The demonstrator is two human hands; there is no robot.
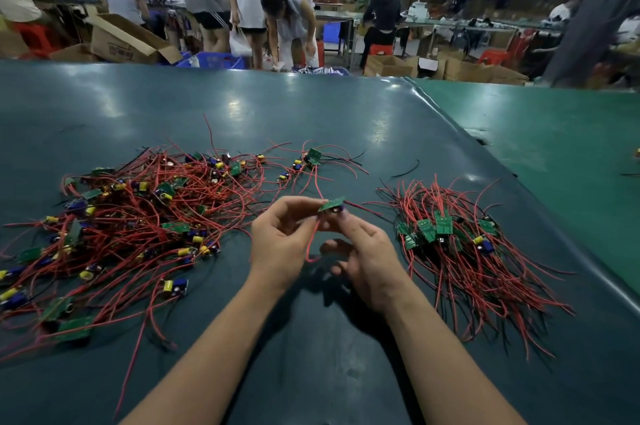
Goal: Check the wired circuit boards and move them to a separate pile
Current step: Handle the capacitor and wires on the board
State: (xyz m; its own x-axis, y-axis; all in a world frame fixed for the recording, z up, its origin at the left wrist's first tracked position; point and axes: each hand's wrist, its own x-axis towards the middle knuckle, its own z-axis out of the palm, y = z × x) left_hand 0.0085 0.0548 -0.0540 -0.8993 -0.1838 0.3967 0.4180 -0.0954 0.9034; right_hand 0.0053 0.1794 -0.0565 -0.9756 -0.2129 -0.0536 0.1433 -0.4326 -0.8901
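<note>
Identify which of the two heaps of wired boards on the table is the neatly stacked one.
The right-hand pile: its boards sit bunched together with wires fanning one way. The left-hand heap is larger and tangled.

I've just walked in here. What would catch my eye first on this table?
Probably the big tangle of red-wired boards sprawled across the left of the dark table. A tidier pile lies on the right, its wires fanned toward the person. Between them, the left hand and right hand together hold one small green board up.
</note>
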